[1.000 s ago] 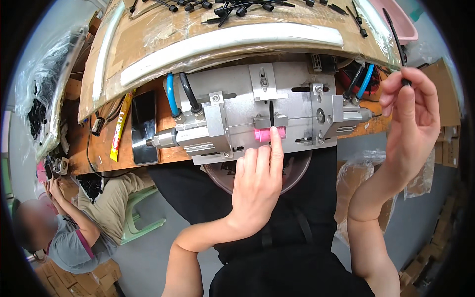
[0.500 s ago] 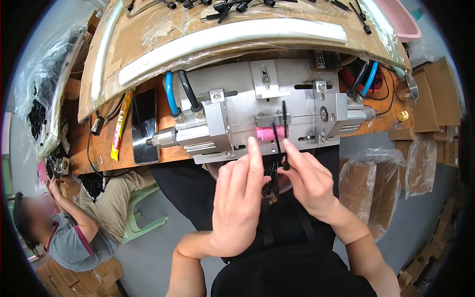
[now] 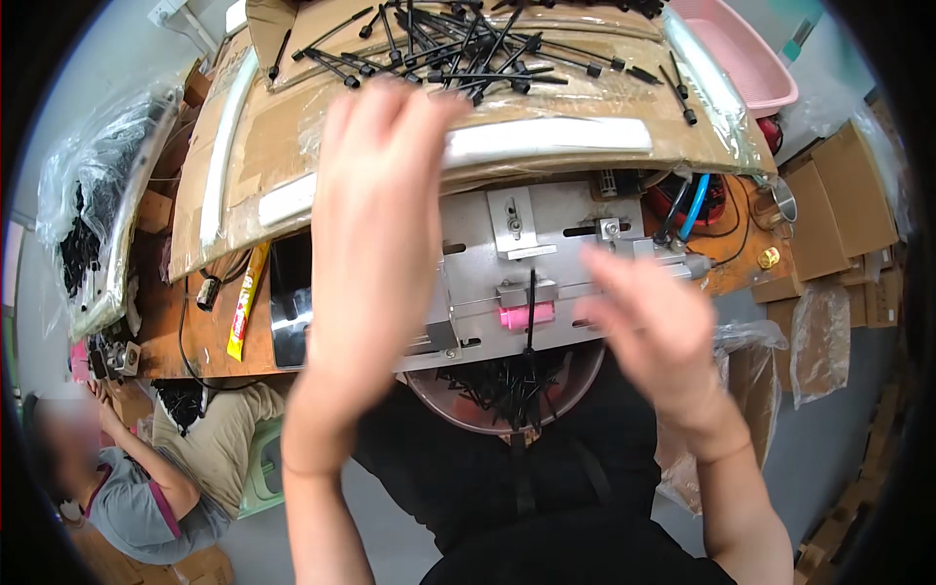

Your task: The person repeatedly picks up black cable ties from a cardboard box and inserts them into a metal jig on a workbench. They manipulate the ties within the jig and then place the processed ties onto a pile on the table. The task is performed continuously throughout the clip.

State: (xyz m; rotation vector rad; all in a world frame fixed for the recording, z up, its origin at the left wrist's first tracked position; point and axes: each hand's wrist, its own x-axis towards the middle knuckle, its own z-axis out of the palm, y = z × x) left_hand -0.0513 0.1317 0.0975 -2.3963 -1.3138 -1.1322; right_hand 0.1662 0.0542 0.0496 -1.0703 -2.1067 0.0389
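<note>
My left hand (image 3: pixel 380 185) reaches over the cardboard's near edge to the pile of thin black rods (image 3: pixel 478 58), each with a thicker end. Motion smears its fingertips, so whether it holds a rod is unclear. Beside the metal fixture (image 3: pixel 487 205), my right hand (image 3: pixel 653 336) is blurred, thumb and fingers apart, with nothing seen between them. On the fixture, a single black rod (image 3: pixel 531 302) lies across the pink block (image 3: pixel 514 318), its lower end past the plate's front edge. Below that edge, a translucent bowl (image 3: pixel 583 385) holds many similar rods.
Cardboard with white padded strips (image 3: pixel 556 139) overhangs the fixture's back. A phone (image 3: pixel 291 292) and yellow packet (image 3: pixel 249 302) lie left on the wooden bench. A blue hose (image 3: pixel 694 210) runs at right, near a pink basket (image 3: pixel 731 54). Another person (image 3: pixel 146 487) sits at left.
My left hand has moved from the pink block up to the rod pile. My right hand has let go of the black rod, now across the pink block, and drawn right.
</note>
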